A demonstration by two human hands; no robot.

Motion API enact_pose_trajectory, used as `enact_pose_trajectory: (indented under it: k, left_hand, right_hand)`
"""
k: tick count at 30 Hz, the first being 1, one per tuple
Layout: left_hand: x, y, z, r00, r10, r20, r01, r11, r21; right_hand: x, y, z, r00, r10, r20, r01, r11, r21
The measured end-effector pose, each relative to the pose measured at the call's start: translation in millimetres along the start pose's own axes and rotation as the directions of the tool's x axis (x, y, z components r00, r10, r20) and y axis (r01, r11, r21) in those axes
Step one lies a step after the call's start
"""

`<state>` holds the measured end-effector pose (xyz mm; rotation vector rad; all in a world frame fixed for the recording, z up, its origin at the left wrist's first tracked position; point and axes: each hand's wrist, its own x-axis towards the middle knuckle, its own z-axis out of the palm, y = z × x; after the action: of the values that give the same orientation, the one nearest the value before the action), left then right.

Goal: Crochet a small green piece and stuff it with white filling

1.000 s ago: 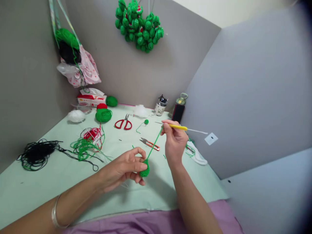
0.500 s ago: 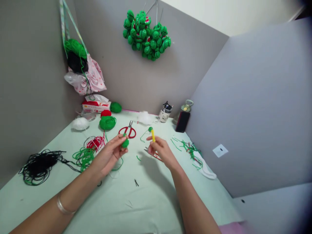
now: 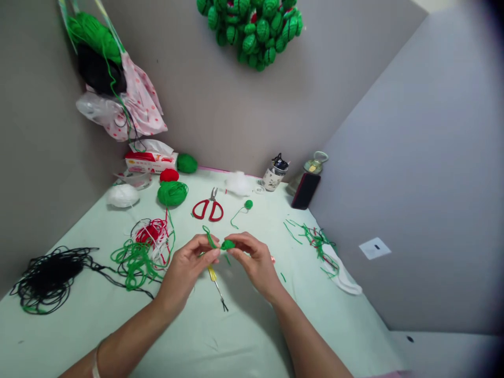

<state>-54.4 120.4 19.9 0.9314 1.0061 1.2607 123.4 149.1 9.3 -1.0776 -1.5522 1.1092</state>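
Note:
My left hand (image 3: pixel 191 265) and my right hand (image 3: pixel 252 257) meet over the middle of the table. Between the fingertips of both is a small green crocheted piece (image 3: pixel 227 244), pinched from the right by my right hand. A loop of green yarn (image 3: pixel 208 235) rises from the closed fingers of my left hand. On the cloth just below the hands lies a crochet hook with a yellow handle (image 3: pixel 212 273), its metal shaft pointing toward me. My right hand hides nearly all of a pair of orange-handled scissors.
Red-handled pliers (image 3: pixel 208 210) and a small green ball (image 3: pixel 248 204) with a yarn tail lie beyond the hands. Black yarn (image 3: pixel 55 278) and tangled green yarn (image 3: pixel 136 262) spread leftward. Yarn scraps (image 3: pixel 318 241), a phone (image 3: pixel 306 191) and a cup (image 3: pixel 274 176) are on the right.
The crochet hook has left my right hand and lies on the cloth. My right hand has moved left to the green crocheted piece, which both hands now touch. The view has tilted down.

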Motion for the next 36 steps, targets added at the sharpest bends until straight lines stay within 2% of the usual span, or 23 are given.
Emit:
enact_pose_trajectory:
  k: [3, 5, 7, 8, 9, 11, 12, 14, 16, 18, 20, 24, 27, 29, 30, 31, 32, 33, 34, 36]
  left_hand:
    - [-4.5, -9.6, -2.7, 0.979, 0.191, 0.077, -0.204, 0.951, 0.231]
    - [-8.9, -19.2, -4.7, 0.924, 0.296, 0.241, -0.369, 0.854, 0.366]
    - [-11.1, -27.3, -7.4, 0.871, 0.364, 0.329, -0.482, 0.762, 0.432]
    - [-10.7, -29.5, -9.0, 0.853, 0.397, 0.339, -0.519, 0.723, 0.456]
    - [-9.2, -30.4, -10.7, 0.851, 0.443, 0.284, -0.526, 0.700, 0.484]
    - [-4.0, -28.4, -14.0, 0.867, 0.484, 0.116, -0.469, 0.718, 0.515]
    - [-0.7, -26.4, -15.5, 0.890, 0.456, 0.012, -0.400, 0.766, 0.503]
    - [6.1, -23.0, -17.2, 0.951, 0.277, -0.141, -0.199, 0.891, 0.409]
    - [12.0, -23.1, -17.2, 0.975, 0.055, -0.215, 0.010, 0.957, 0.291]
    - [16.9, -27.0, -15.4, 0.971, -0.058, -0.233, 0.113, 0.967, 0.229]
    - [20.8, -32.9, -12.5, 0.973, -0.099, -0.208, 0.142, 0.969, 0.200]
    - [24.7, -40.4, -5.9, 0.971, -0.231, -0.056, 0.236, 0.965, 0.113]
    - [23.9, -38.7, -1.0, 0.974, -0.209, -0.092, 0.213, 0.976, 0.035]
    - [22.1, -35.6, 2.1, 0.973, -0.206, -0.103, 0.207, 0.978, -0.001]
    - [20.9, -34.1, 3.8, 0.973, -0.211, -0.095, 0.211, 0.977, -0.010]
    - [19.5, -33.1, 5.7, 0.973, -0.215, -0.088, 0.214, 0.977, -0.015]
    - [17.8, -32.6, 7.8, 0.973, -0.215, -0.086, 0.214, 0.977, -0.019]
    - [16.0, -33.0, 10.3, 0.973, -0.210, -0.091, 0.209, 0.978, -0.022]
    - [14.0, -34.0, 12.9, 0.974, -0.202, -0.099, 0.200, 0.979, -0.029]
    - [10.5, -37.5, 18.2, 0.974, -0.193, -0.116, 0.189, 0.981, -0.045]
  right_hand:
    - [6.6, 4.1, -3.3, 0.993, 0.060, -0.102, -0.046, 0.989, 0.141]
    - [12.0, 6.4, -6.9, 0.985, 0.093, -0.149, -0.064, 0.980, 0.187]
    - [16.9, 8.0, -11.0, 0.979, 0.118, -0.168, -0.083, 0.976, 0.202]
    - [18.9, 8.7, -12.8, 0.976, 0.132, -0.170, -0.095, 0.973, 0.209]
    - [20.5, 9.3, -14.2, 0.975, 0.144, -0.168, -0.107, 0.972, 0.211]
    - [22.2, 10.7, -15.4, 0.977, 0.150, -0.151, -0.121, 0.976, 0.183]
    - [22.4, 11.7, -15.2, 0.981, 0.138, -0.138, -0.118, 0.982, 0.149]
    - [22.3, 14.7, -13.7, 0.992, 0.072, -0.102, -0.069, 0.997, 0.041]
    - [21.8, 18.6, -11.7, 0.999, -0.028, -0.042, 0.025, 0.997, -0.076]
    - [20.9, 22.7, -9.8, 0.992, -0.123, 0.034, 0.127, 0.979, -0.159]
    - [18.9, 25.6, -7.5, 0.975, -0.201, 0.100, 0.218, 0.951, -0.220]
    - [10.9, 23.5, -0.8, 0.925, -0.341, 0.167, 0.379, 0.849, -0.368]
    - [8.9, 13.8, -8.3, 0.914, -0.307, 0.267, 0.399, 0.799, -0.449]
    - [17.6, 6.6, -32.7, 0.901, -0.253, 0.352, 0.407, 0.774, -0.486]
    - [26.5, 4.3, -52.2, 0.915, -0.238, 0.326, 0.380, 0.783, -0.492]
    - [38.4, 3.8, -76.1, 0.953, -0.216, 0.211, 0.295, 0.814, -0.501]
    - [52.9, 5.5, -103.0, 0.983, -0.181, -0.009, 0.148, 0.828, -0.542]
    - [69.3, 9.3, -131.3, 0.951, -0.155, -0.267, -0.030, 0.816, -0.578]
    - [86.4, 15.3, -159.3, 0.893, -0.161, -0.419, -0.131, 0.800, -0.585]
    - [119.3, 32.2, -207.8, 0.787, -0.166, -0.594, -0.270, 0.774, -0.573]
